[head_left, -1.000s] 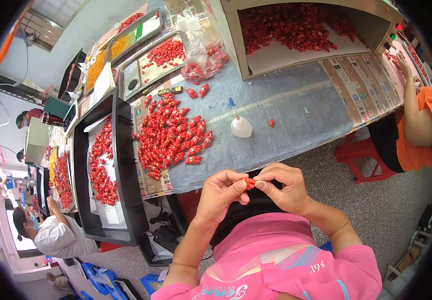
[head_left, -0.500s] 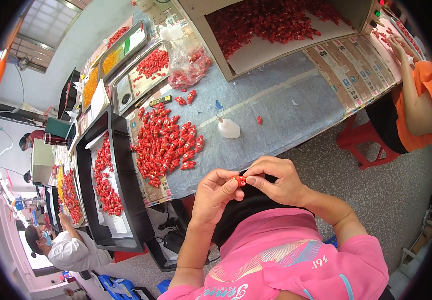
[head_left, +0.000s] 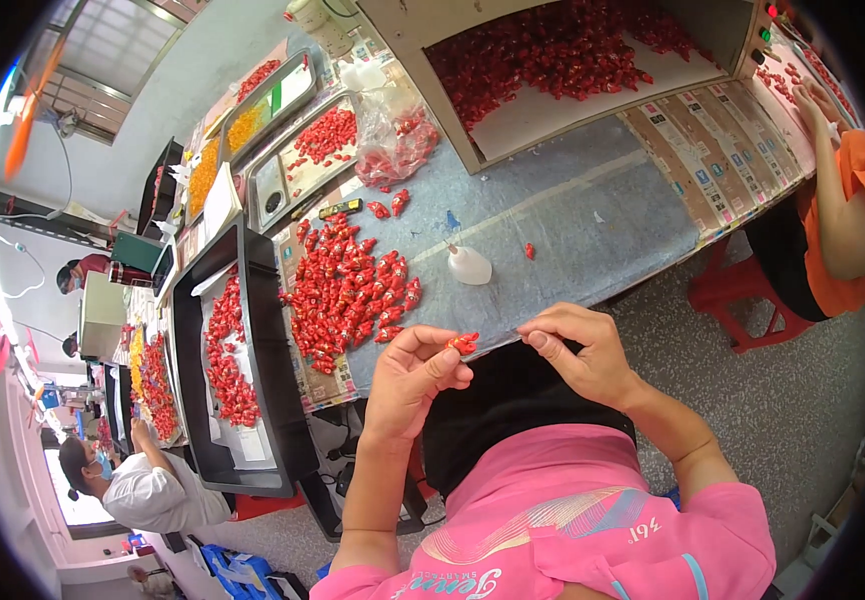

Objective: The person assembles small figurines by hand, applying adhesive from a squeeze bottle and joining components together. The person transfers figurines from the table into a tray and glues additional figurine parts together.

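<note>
- left hand [head_left: 415, 378] had a red piece [head_left: 463, 343] pinched, near side of the white bottle [head_left: 471, 266]
- right hand [head_left: 581, 352] was off right of that bottle, couldn't tell if fingertips met tbh

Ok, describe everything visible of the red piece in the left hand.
The red piece is small, irregular and shiny, perhaps plastic, with tiny yellowish markings; finer detail is unclear. The left hand pinches it between thumb and fingers by the edge of the table, its free end pointing rightward. The right hand is apart from it.
</note>
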### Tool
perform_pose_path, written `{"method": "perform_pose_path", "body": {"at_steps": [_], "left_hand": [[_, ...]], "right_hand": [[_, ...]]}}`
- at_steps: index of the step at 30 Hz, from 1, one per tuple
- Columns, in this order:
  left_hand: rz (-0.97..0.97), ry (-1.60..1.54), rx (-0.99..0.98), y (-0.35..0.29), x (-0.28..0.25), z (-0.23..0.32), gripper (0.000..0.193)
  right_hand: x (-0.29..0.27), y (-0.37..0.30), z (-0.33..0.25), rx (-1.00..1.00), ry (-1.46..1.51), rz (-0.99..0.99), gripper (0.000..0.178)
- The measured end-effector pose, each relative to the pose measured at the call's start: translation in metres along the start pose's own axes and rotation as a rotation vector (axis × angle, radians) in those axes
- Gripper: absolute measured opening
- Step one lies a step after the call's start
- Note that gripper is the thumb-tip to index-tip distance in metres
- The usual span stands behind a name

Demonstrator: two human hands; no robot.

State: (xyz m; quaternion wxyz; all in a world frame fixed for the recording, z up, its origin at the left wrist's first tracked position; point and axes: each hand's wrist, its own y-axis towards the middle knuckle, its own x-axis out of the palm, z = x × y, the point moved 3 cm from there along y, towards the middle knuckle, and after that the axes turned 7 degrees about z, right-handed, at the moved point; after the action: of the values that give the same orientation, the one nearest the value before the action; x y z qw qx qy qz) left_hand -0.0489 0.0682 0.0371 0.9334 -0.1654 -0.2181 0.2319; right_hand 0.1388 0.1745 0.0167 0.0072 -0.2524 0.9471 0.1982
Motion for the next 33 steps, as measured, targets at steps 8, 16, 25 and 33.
{"method": "perform_pose_path", "body": {"at_steps": [8,16,25,33], "left_hand": [[0.016,0.205,0.219,0.019,-0.008,0.029,0.019],[0.057,0.400,0.412,0.072,-0.022,0.057,0.017],[-0.024,0.366,0.390,0.085,-0.018,0.063,0.015],[-0.066,0.287,0.244,0.115,-0.013,0.066,0.016]], "right_hand": [[-0.002,-0.010,0.004,0.009,-0.011,-0.011,0.010],[-0.003,-0.020,0.003,0.056,0.001,-0.025,0.011],[-0.014,0.000,0.005,0.009,-0.063,0.039,0.010],[0.001,0.110,0.010,-0.026,-0.126,-0.037,0.013]]}}
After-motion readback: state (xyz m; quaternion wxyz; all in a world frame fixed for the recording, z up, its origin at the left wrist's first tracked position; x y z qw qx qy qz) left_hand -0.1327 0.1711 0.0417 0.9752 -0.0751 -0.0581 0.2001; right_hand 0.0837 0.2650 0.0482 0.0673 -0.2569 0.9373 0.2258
